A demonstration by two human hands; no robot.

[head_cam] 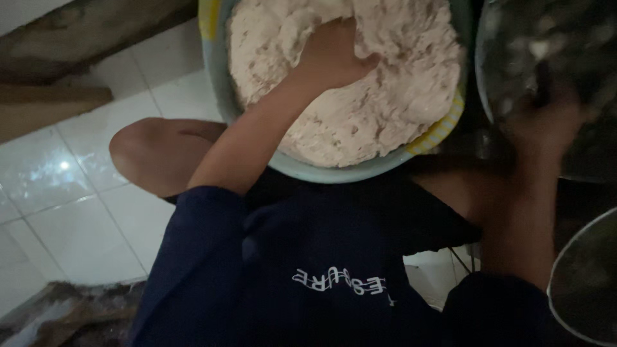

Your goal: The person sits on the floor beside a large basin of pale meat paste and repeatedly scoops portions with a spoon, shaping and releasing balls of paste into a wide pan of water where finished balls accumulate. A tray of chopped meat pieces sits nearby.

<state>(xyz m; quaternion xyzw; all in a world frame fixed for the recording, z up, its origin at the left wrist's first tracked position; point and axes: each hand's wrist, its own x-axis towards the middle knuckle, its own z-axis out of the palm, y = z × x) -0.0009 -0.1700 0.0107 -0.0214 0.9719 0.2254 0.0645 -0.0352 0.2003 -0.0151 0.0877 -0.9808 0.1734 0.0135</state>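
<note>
A big mass of pale dough (379,96) fills a light blue basin (334,172) with a yellow rim patch, close in front of me. My left hand (334,54) is pressed into the top of the dough, fingers sunk in it. My right hand (546,122) is blurred in the dark at the right, over a round metal pan (508,38); something dark and thin rises from it, and its grip is unclear.
My bent knee (154,154) rests on the white tiled floor (71,193) at the left. A wooden beam (51,106) lies at the far left. Another round metal vessel (585,283) sits at the bottom right. A dark mat (71,315) is at the bottom left.
</note>
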